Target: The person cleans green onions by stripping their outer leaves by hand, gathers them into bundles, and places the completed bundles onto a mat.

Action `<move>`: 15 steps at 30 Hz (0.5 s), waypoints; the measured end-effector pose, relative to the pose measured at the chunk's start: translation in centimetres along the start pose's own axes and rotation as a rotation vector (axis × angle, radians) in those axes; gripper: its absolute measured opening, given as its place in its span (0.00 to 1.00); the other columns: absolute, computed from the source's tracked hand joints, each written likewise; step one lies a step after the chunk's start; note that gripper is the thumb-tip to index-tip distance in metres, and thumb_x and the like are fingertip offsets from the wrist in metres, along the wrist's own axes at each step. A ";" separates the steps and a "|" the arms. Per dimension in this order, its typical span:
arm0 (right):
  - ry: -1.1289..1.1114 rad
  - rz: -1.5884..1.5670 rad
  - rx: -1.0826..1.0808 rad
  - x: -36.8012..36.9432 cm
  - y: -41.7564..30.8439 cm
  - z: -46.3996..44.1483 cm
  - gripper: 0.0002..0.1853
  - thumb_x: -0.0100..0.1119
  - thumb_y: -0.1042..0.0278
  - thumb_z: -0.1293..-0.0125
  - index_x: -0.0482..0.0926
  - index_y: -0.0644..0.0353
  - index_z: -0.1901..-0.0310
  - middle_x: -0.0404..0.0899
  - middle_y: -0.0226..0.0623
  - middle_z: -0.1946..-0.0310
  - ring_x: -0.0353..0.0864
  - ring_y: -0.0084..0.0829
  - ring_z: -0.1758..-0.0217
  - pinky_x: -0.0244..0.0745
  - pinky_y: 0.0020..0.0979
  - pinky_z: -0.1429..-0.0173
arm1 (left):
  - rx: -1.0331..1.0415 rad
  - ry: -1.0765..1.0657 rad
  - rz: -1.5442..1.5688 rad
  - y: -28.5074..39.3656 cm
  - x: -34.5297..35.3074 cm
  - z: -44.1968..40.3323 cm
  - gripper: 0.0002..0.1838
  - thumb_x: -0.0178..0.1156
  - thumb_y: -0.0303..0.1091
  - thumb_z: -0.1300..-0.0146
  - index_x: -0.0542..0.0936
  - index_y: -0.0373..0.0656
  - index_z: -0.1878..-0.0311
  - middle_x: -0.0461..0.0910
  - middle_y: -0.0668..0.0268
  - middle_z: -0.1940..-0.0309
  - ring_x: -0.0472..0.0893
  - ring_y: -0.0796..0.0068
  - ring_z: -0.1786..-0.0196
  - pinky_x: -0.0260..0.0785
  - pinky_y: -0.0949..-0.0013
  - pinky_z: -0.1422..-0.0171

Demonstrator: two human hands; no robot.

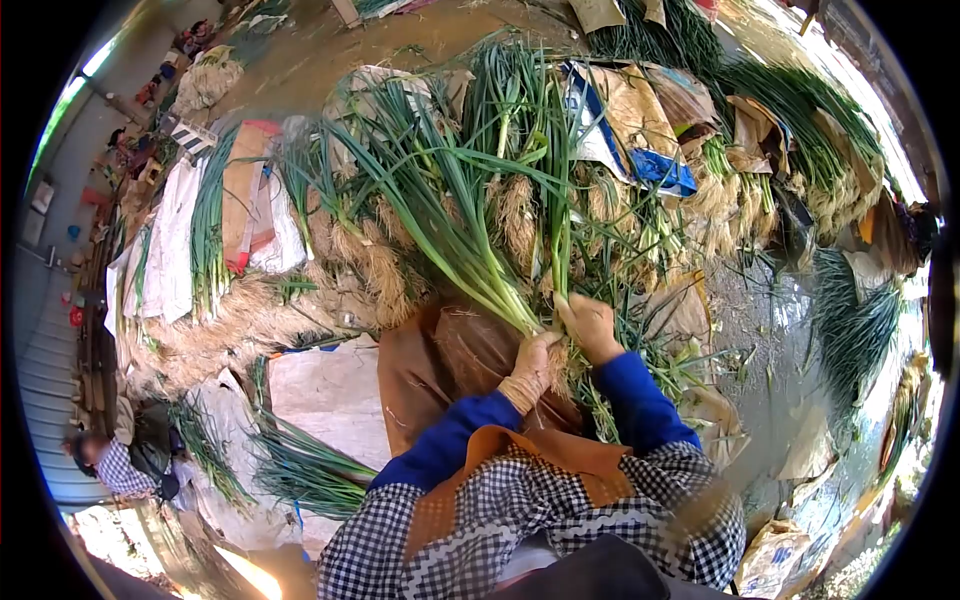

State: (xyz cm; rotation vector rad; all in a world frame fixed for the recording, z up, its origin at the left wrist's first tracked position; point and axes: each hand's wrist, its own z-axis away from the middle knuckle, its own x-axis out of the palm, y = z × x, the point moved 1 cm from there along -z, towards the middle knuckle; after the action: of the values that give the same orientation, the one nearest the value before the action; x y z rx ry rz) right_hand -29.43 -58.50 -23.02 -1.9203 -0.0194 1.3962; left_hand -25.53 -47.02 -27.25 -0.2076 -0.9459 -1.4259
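Observation:
In the head view, my left hand is closed around the white ends of a bunch of green onions. Their long leaves fan up and to the left. Right beside it, my right hand is closed on a green onion stalk that stands nearly upright. Pale stringy roots hang between and below the two hands. A brown apron covers my lap underneath. The fingertips of both hands are partly hidden.
Heaps of green onions with shaggy roots lie in front, some under sacks. More green onions rest on a pale sheet at left. Wet floor extends to the right. Another person sits at far left.

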 end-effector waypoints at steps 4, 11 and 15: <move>0.050 -0.997 0.537 -6.6 3.2 6.9 0.17 0.52 0.60 0.35 0.75 0.63 0.77 0.75 0.30 0.81 0.78 0.23 0.76 0.70 0.29 0.74 | 0.003 -0.060 0.025 1.2 -0.9 -0.2 0.05 0.50 0.28 0.40 0.71 0.41 0.61 0.73 0.66 0.72 0.72 0.74 0.78 0.68 0.74 0.77; -0.328 -0.511 0.458 -2.9 6.5 2.1 0.31 0.43 0.38 0.37 0.80 0.62 0.59 0.80 0.40 0.70 0.78 0.32 0.66 0.72 0.33 0.58 | -0.350 -0.729 0.340 3.0 0.3 2.3 0.05 0.49 0.29 0.38 0.70 0.42 0.60 0.68 0.68 0.75 0.67 0.80 0.80 0.59 0.79 0.83; -0.202 -0.823 0.373 3.0 3.0 -4.9 0.28 0.50 0.43 0.38 0.79 0.66 0.57 0.80 0.42 0.70 0.77 0.30 0.65 0.69 0.30 0.57 | -0.301 -0.524 0.141 2.2 -1.0 2.7 0.05 0.49 0.28 0.40 0.70 0.44 0.61 0.71 0.66 0.74 0.68 0.78 0.79 0.66 0.75 0.77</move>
State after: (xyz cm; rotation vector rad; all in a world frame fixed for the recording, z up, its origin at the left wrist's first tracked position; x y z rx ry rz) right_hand -25.37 -62.17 -26.53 -1.2265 -0.5441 0.9267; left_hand -24.60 -44.12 -25.23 -0.8886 -1.1048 -1.4028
